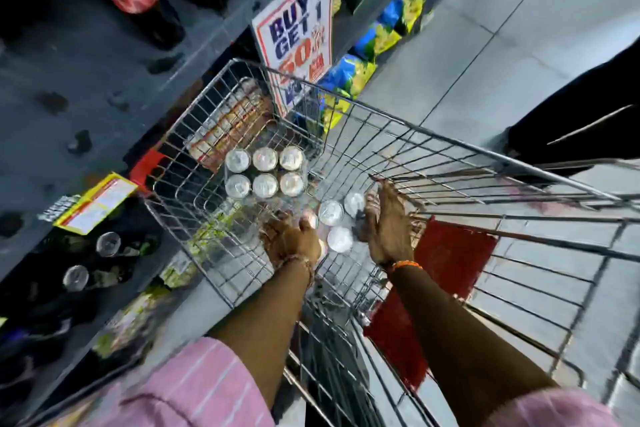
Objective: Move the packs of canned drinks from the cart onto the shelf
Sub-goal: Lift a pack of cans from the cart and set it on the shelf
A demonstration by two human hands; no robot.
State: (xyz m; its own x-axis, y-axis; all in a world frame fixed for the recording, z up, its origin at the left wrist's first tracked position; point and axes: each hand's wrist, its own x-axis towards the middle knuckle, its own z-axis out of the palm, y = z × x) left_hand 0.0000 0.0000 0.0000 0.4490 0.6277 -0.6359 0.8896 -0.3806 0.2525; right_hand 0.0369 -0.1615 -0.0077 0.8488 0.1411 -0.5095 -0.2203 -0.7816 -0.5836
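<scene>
Both hands are down in the cart (408, 128), flanking the near pack of cans (334, 224); left hand (289, 241) and right hand (388, 225) spread, touching its sides, not clamped yet; second pack (265, 172) sits further toward the cart's front edge; a third wrapped pack (230, 125) lies beyond, at the front-left corner; shelf (104, 87) to the left.

The scene is viewed steeply downward from head height, close over the cart (346, 107), with shelving (104, 55) filling the frame's left.
</scene>
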